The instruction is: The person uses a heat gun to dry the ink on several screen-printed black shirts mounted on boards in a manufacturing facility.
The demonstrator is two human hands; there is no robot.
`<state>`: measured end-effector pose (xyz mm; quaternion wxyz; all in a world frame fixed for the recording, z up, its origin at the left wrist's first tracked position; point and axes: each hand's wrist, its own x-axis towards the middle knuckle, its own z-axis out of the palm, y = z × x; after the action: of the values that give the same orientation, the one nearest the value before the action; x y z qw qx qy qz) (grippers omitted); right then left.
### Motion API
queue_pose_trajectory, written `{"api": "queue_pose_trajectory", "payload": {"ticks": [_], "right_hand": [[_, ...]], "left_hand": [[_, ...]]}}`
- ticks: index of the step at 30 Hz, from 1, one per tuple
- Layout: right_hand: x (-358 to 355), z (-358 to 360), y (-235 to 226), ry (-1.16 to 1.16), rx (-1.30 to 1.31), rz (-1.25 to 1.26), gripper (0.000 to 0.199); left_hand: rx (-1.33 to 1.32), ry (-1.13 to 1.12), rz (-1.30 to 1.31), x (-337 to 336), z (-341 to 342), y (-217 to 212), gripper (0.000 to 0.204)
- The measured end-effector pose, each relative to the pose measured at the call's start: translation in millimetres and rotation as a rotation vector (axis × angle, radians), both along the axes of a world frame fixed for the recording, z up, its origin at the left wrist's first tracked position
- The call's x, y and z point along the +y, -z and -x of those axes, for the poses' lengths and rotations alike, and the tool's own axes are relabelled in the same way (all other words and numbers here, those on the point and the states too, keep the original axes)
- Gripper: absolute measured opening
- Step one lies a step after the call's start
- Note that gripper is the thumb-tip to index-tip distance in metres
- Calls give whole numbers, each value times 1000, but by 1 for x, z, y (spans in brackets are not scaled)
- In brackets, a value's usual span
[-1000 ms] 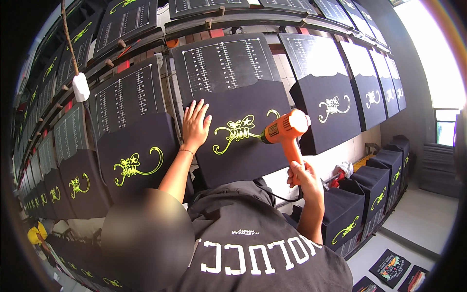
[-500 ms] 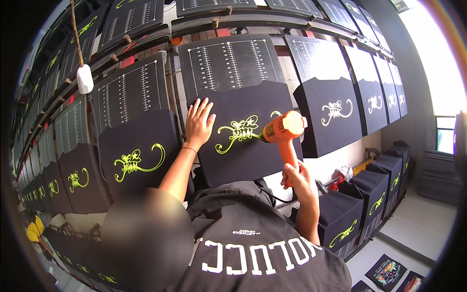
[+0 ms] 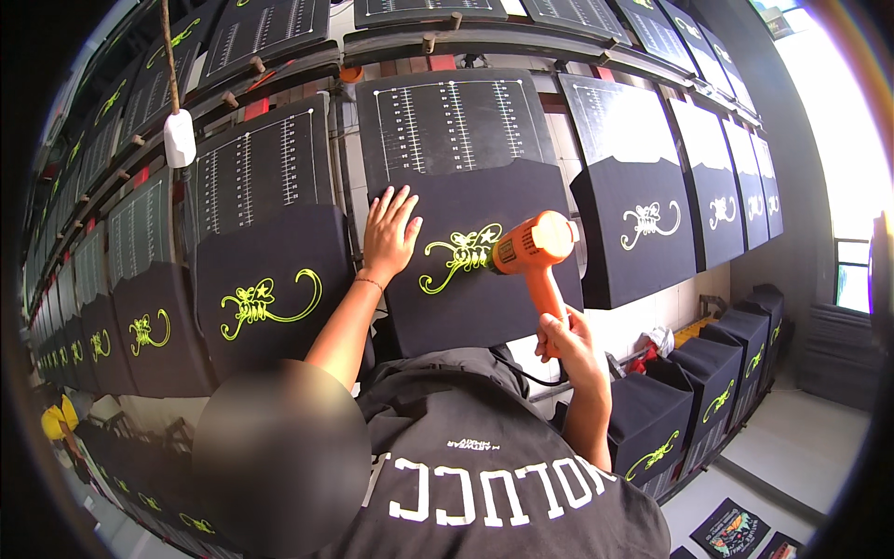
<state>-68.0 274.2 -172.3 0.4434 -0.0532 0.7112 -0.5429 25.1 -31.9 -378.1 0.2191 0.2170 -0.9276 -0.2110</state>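
With my right hand point(image 3: 571, 347) I grip the handle of an orange heat gun point(image 3: 540, 244). Its nozzle points left, over the right part of a neon yellow-green insect-like print point(image 3: 458, 259), and hides the print's right end. That print is on a black fabric panel point(image 3: 466, 321), which lies on a dark board point(image 3: 453, 126) marked with white scales. My left hand point(image 3: 391, 231) rests flat at the panel's left edge, fingers stretched out. A thin bracelet circles the left wrist.
More dark boards with printed black panels stand in rows left point(image 3: 270, 242) and right point(image 3: 638, 224); the right-hand prints look paler. A white plug box point(image 3: 180, 140) hangs from a cord at upper left. Behind the boards runs a metal rail point(image 3: 521, 45). Boxy fabric-covered boards point(image 3: 652, 419) stand lower right.
The heat gun has moved slightly left across the print, so its nozzle covers more of it. The whole view has shifted a little. My left hand stays at the panel's edge.
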Motion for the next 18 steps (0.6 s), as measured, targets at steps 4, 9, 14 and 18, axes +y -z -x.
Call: {"api": "queue_pose_trajectory", "payload": {"ticks": [4, 9, 14, 18], "right_hand": [[-7, -4, -2, -21, 29, 15, 26], [-5, 0, -4, -31, -18, -14, 26], [-9, 2, -3, -58, -7, -15, 29], [-15, -1, 10, -33, 51, 23, 27]], "left_hand": [[0, -1, -5, 0, 0, -2, 40], [1, -4, -7, 1, 0, -3, 39], [2, -5, -10, 0, -1, -2, 39], [-9, -2, -20, 0, -1, -2, 40]]}}
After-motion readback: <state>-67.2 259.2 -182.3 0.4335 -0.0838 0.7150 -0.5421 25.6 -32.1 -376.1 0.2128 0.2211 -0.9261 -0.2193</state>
